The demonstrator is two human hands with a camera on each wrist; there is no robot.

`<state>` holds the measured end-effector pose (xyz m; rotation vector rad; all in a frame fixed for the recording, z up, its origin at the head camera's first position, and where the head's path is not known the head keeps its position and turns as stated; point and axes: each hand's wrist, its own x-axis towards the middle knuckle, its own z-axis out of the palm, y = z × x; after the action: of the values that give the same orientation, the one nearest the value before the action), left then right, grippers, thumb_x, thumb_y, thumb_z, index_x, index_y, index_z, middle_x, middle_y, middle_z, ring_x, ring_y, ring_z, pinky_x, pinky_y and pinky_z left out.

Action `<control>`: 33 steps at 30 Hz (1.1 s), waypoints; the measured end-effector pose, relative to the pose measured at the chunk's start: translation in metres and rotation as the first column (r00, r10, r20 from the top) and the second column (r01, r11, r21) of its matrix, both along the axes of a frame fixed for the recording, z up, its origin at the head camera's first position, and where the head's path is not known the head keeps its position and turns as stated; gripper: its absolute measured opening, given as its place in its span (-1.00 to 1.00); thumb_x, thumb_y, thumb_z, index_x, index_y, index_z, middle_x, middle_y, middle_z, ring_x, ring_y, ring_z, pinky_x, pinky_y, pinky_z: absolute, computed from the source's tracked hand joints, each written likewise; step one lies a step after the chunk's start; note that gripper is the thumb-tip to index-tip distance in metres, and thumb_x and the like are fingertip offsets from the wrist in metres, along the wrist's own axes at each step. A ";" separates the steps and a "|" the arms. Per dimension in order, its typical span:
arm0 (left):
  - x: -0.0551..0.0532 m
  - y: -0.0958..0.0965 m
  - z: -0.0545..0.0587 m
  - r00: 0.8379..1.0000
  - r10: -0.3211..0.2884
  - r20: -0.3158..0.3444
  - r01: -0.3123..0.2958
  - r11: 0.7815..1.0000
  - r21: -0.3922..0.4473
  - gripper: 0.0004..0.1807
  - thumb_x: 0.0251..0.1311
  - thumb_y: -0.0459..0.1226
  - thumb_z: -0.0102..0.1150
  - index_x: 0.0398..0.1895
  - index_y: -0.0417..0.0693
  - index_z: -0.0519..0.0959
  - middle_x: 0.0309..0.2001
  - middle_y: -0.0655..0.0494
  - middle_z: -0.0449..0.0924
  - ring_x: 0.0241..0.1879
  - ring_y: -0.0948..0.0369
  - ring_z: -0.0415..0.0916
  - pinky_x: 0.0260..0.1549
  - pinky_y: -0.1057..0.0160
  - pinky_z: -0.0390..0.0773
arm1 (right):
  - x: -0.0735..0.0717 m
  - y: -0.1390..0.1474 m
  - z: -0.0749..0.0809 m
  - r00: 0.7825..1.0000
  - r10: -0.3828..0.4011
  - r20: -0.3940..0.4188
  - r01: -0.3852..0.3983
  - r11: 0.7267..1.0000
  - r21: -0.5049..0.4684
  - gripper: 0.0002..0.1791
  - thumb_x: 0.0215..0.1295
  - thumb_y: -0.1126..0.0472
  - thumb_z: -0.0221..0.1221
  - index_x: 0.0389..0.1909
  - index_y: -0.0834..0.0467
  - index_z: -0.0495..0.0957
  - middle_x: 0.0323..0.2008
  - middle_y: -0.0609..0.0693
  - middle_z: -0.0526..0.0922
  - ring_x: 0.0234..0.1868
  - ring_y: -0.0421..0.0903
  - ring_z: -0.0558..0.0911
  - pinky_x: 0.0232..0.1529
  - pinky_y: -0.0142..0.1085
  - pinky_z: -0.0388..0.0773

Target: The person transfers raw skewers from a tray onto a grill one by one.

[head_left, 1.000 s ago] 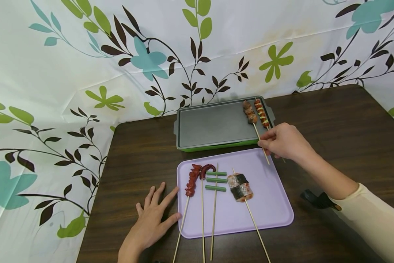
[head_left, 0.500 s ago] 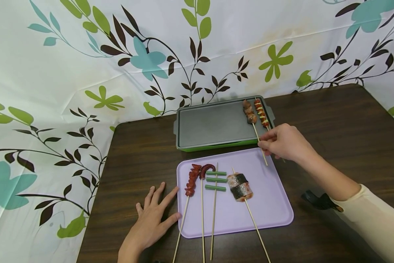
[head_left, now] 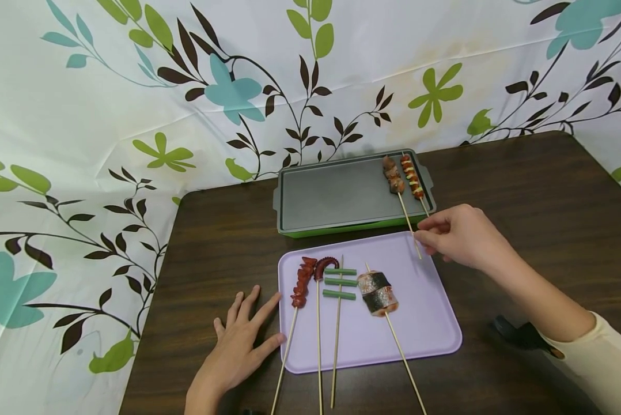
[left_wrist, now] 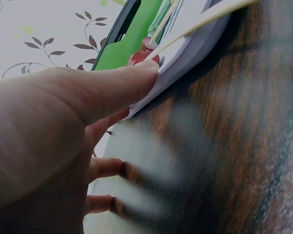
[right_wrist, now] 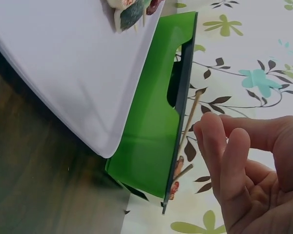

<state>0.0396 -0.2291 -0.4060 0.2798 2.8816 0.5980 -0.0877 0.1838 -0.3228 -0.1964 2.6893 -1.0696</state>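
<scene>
My right hand [head_left: 463, 236] is just right of the thin stick of a browned meat skewer [head_left: 393, 176], fingers loosely bent. In the right wrist view the stick [right_wrist: 189, 119] passes beside the fingertips. That skewer's meat lies on a grey griddle plate [head_left: 336, 193] with a green base, beside a red sausage skewer [head_left: 411, 178] with pale stripes. My left hand [head_left: 240, 340] rests on the table with fingers spread, its thumb at the left edge of a lilac tray [head_left: 424, 334]. On the tray nearest it lies a skewer of red pieces [head_left: 301, 285].
Also on the tray are a tentacle skewer [head_left: 318, 271], a skewer with green stalks [head_left: 340, 282] and a thick skewer banded in dark wrap [head_left: 378, 294]. Their sticks reach past the tray's front edge. A patterned cloth [head_left: 279, 86] hangs behind the dark wooden table [head_left: 217, 242].
My right hand has let go of the meat skewer's stick and drawn slightly right and toward me. The skewer's stick has shifted slightly left. My left hand has stayed in place.
</scene>
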 end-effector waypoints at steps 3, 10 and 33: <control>0.000 0.000 0.000 1.000 -0.004 -0.008 0.004 1.000 0.001 -0.24 0.23 0.25 0.10 0.49 0.49 0.17 0.53 -0.11 -0.04 0.46 -0.29 -0.20 -0.07 -0.72 -0.16 | 0.009 0.001 0.002 1.000 -0.002 -0.009 0.002 1.000 -0.005 -0.66 0.29 0.08 0.30 -0.11 0.28 0.69 -0.54 -0.04 0.71 -0.62 -0.05 0.62 -0.62 -0.25 0.53; -0.001 0.000 0.000 1.000 -0.004 -0.008 0.004 1.000 0.006 -0.24 0.23 0.24 0.11 0.50 0.48 0.17 0.53 -0.11 -0.04 0.46 -0.28 -0.21 -0.06 -0.72 -0.17 | 0.035 0.004 0.005 0.999 -0.005 -0.045 0.004 1.000 -0.023 -0.68 0.23 0.15 0.33 -0.10 0.30 0.69 -0.52 -0.07 0.68 -0.62 -0.10 0.61 -0.61 -0.28 0.55; 0.001 0.000 0.000 1.000 -0.001 -0.001 0.001 1.000 0.009 -0.25 0.25 0.23 0.10 0.50 0.51 0.14 0.54 -0.10 -0.06 0.46 -0.29 -0.23 -0.06 -0.72 -0.19 | 0.096 -0.021 -0.058 0.984 0.176 -0.014 -0.177 0.983 -0.057 -0.81 0.09 0.13 0.42 -0.31 0.14 0.73 -0.57 -0.34 0.56 -0.52 -0.40 0.49 -0.50 -0.42 0.47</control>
<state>0.0406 -0.2289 -0.4060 0.2834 2.8807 0.6106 0.0088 0.1626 -0.3811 -0.4423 2.5926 -1.0943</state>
